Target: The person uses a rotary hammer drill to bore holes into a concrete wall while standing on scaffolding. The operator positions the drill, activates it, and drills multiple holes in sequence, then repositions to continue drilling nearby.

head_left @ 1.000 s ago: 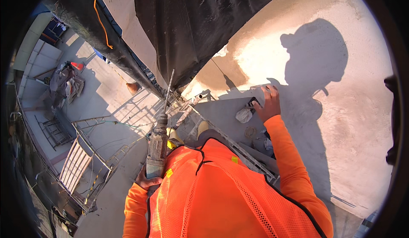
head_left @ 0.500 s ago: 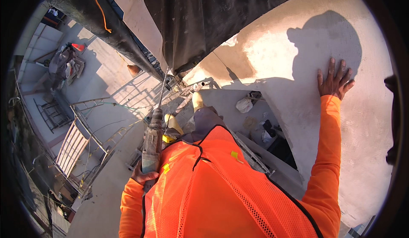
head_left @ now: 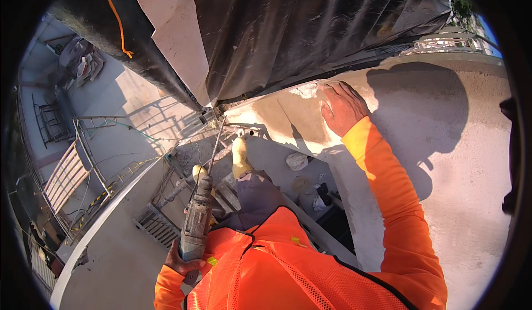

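Note:
My left hand (head_left: 180, 261) is closed around the rear of a dusty hammer drill (head_left: 196, 218), low beside my orange vest. Its long bit (head_left: 216, 148) points forward and away, with the tip near the corner below the dark sheeting. My right hand (head_left: 342, 108) lies open on the pale plastered wall (head_left: 454, 227), next to a brown damp patch (head_left: 296, 113) and a whitish rough spot (head_left: 305, 91). Nothing shows in that hand. My shadow falls across the wall to the right of it.
Black plastic sheeting (head_left: 332, 21) hangs ahead, with an orange cord (head_left: 115, 16) on a dark roll at left. My yellow boots (head_left: 240, 157) stand on narrow framing high above a lower floor. Metal scaffold frames (head_left: 91, 155) and a slatted panel (head_left: 66, 178) are down at left.
My right hand has moved left and forward along the wall, from the far right to beside the damp patch. My view has shifted; the drill stays in my left hand.

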`<move>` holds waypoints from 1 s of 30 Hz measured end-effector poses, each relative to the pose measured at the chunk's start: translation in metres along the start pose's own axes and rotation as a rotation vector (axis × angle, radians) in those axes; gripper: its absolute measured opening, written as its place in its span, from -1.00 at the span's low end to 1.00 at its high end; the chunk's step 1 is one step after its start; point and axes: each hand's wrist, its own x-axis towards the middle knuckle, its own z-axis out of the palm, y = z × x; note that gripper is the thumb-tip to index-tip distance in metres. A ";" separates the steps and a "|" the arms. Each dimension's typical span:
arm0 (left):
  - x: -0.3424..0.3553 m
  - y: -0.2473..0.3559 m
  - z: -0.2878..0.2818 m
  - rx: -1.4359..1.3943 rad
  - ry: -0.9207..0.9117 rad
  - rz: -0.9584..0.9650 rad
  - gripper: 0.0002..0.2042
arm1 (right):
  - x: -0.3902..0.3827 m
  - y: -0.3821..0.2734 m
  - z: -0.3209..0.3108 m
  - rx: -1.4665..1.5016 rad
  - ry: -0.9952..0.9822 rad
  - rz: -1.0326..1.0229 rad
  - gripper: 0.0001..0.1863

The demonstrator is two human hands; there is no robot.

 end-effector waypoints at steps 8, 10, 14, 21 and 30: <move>0.010 -0.009 0.069 0.024 0.103 0.015 0.22 | 0.222 0.104 0.160 -0.557 -1.220 0.305 -0.42; 0.012 -0.017 0.080 0.100 0.140 0.001 0.20 | 0.220 0.117 0.178 -0.497 -1.198 0.563 -0.43; 0.024 -0.036 0.085 0.003 0.098 -0.017 0.15 | 0.202 0.111 0.189 -0.503 -1.254 0.513 -0.39; 0.023 -0.046 0.101 -0.047 0.135 0.050 0.14 | 0.198 0.108 0.177 -0.525 -1.262 0.581 -0.28; 0.013 -0.045 0.093 -0.014 0.129 0.102 0.10 | 0.215 0.066 0.189 -0.195 -0.724 0.195 -0.42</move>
